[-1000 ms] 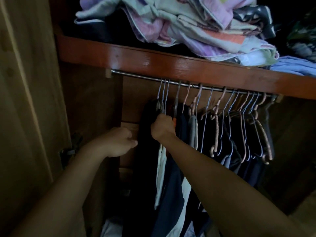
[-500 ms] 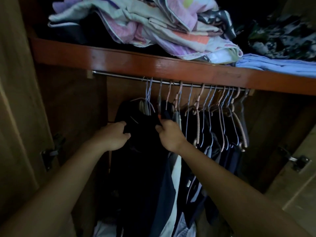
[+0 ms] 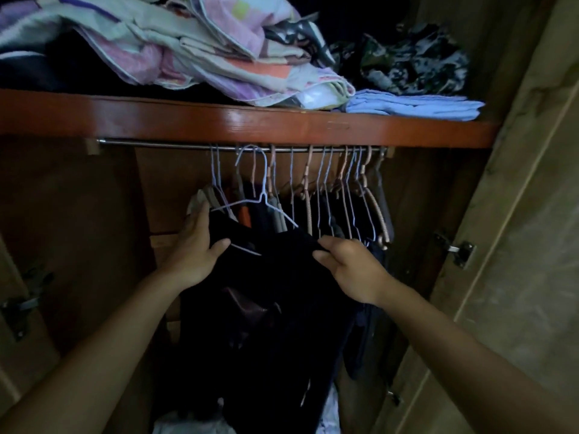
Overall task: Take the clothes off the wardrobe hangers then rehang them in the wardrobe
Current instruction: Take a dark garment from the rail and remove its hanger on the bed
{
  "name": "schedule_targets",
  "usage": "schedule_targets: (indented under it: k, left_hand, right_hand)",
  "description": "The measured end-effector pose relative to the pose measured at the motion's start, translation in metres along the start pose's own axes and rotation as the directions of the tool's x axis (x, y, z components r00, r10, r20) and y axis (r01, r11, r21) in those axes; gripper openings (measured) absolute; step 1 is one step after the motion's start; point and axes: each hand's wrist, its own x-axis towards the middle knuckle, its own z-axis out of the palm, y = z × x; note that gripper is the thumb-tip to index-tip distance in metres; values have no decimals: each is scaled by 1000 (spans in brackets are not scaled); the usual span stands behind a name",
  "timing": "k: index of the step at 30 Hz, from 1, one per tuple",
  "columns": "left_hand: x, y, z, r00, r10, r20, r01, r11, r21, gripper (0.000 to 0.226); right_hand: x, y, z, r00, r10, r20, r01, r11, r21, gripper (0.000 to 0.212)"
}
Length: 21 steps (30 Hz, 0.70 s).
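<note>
One garment has come forward out of the row since half a second ago: the dark garment (image 3: 269, 308), then hanging flat among the others, is now drawn toward the person and spread between both hands in front of the wardrobe (image 3: 532, 214) opening. Above it the wooden shelf (image 3: 250, 123) carries a heap of folded bedding (image 3: 203, 51) and a folded blue cloth (image 3: 413, 106), and under the shelf the metal rail (image 3: 156, 144) holds the remaining hangers (image 3: 344, 189), bunched to the right with dark clothes on them. The garment's own pale wire hanger (image 3: 260, 195) now shows far more than before; its hook reaches up to the rail, though whether it is hooked over it or just lifted clear I cannot tell, and its bare shoulder wires stand out above the cloth, which suggests the fabric is already sliding down off it. The left hand (image 3: 195, 249) grips the garment's left shoulder, thumb curled over the front near the hanger's lower wire and fingers behind the cloth. The right hand (image 3: 351, 267) pinches the right shoulder edge with curled fingers. Judging by this, the first stripping step is under way; the garment is not yet free, and the next move probably calls for pulling each shoulder down past the wire ends.
</note>
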Motion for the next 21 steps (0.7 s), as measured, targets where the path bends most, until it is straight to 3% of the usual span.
schedule_targets:
  k: [3,7,10,15,21]
  left_hand:
    - [-2,8,6,998,55,1,-55,997,-61,75]
    - [-10,25,19,982,122,142,-113,991,-69,51]
    - [-17,47,36,970,173,168,-167,985,-49,36]
    - [-39,99,69,939,243,244,-164,939,-301,14]
    - [-62,170,114,865,395,311,-264,883,-388,14]
  right_hand:
    - [-37,12,-17,1000,-6,-27,5,999,-33,17]
    - [-100,29,-32,991,37,-131,-41,999,-21,16]
    - [-141,42,-41,968,82,-236,-97,994,-51,18]
    - [-202,65,-60,922,190,-336,-215,976,-39,16]
    - [-284,75,-83,820,200,-537,-309,943,-120,31]
